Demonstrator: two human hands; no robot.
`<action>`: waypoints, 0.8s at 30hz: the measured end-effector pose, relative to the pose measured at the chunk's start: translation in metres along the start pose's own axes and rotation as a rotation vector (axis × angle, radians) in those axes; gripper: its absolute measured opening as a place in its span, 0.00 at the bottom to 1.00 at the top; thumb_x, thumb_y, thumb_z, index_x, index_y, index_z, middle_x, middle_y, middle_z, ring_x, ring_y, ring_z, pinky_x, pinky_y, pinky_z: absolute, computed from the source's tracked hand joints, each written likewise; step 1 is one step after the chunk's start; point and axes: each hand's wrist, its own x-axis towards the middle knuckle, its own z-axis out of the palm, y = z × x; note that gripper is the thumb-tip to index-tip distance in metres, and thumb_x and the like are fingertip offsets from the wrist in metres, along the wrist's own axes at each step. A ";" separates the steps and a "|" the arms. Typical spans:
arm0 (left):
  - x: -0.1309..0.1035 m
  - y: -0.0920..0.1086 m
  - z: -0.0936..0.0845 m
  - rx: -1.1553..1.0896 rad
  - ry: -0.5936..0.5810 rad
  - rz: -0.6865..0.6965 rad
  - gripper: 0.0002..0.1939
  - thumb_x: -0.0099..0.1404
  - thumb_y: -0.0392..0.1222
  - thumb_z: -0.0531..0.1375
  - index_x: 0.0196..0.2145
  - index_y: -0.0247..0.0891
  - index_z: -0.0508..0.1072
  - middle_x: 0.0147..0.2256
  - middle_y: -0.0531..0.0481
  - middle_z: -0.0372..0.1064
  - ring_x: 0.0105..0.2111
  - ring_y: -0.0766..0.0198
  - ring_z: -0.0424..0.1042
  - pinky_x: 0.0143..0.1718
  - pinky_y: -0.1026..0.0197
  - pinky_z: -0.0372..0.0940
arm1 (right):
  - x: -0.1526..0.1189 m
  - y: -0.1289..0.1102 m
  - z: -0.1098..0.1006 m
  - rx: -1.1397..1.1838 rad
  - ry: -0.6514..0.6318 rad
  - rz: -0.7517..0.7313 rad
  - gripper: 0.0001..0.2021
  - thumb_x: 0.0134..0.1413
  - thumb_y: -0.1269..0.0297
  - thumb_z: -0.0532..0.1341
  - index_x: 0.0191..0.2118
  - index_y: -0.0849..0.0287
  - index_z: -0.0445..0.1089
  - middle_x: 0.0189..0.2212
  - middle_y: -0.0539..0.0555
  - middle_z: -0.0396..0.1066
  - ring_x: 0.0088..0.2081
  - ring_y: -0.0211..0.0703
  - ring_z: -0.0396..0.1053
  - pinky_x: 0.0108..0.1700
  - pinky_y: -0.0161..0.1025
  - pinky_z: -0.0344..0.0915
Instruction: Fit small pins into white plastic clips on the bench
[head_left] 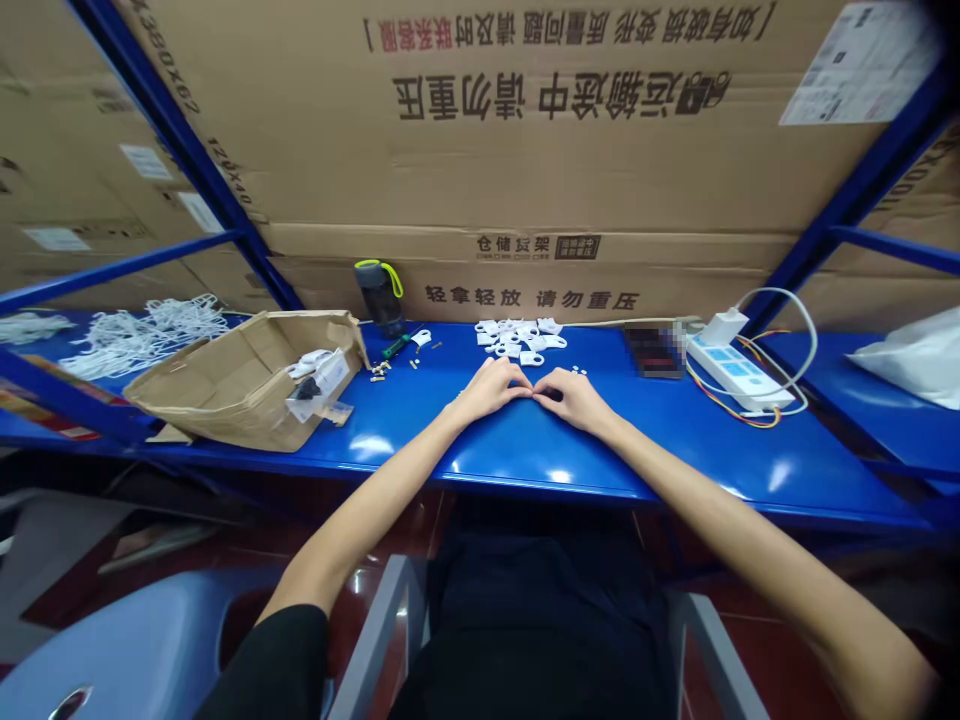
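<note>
My left hand (491,388) and my right hand (571,398) meet at their fingertips above the middle of the blue shelf top (510,440). The fingers of both are pinched together, and whatever lies between them is too small to make out. Just behind them is a pile of flat white plastic pieces (517,335), each with a round hole. A couple of tiny white bits (579,371) lie behind my right hand. Further left are a green-handled screwdriver (396,347), a single white piece (421,338) and several small brass-coloured parts (379,370).
An open cardboard box (240,380) stands at the left, with a dark bottle (380,298) behind its right end. A dark, partly blurred object (652,352) and a white power strip (739,375) with looping cables are at the right. Large cardboard (525,180) backs the shelf.
</note>
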 end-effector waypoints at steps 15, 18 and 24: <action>-0.014 -0.030 -0.033 0.248 0.122 -0.186 0.10 0.75 0.48 0.63 0.43 0.43 0.85 0.46 0.46 0.79 0.49 0.50 0.69 0.49 0.52 0.55 | -0.008 0.012 -0.028 -0.308 0.006 0.040 0.05 0.61 0.70 0.61 0.33 0.56 0.70 0.35 0.57 0.74 0.41 0.51 0.67 0.46 0.45 0.64; -0.020 -0.037 -0.037 0.303 0.177 -0.255 0.12 0.74 0.50 0.64 0.45 0.43 0.84 0.47 0.44 0.79 0.49 0.49 0.68 0.49 0.51 0.55 | -0.011 0.012 -0.034 -0.450 0.031 0.082 0.06 0.64 0.69 0.60 0.38 0.57 0.75 0.40 0.60 0.76 0.43 0.54 0.68 0.47 0.48 0.63; -0.034 -0.034 -0.037 0.292 0.191 -0.218 0.14 0.77 0.51 0.60 0.46 0.45 0.85 0.47 0.45 0.78 0.47 0.51 0.68 0.49 0.51 0.55 | -0.009 0.001 -0.029 -0.526 0.050 0.106 0.09 0.68 0.68 0.58 0.44 0.57 0.77 0.45 0.60 0.77 0.47 0.55 0.69 0.47 0.48 0.62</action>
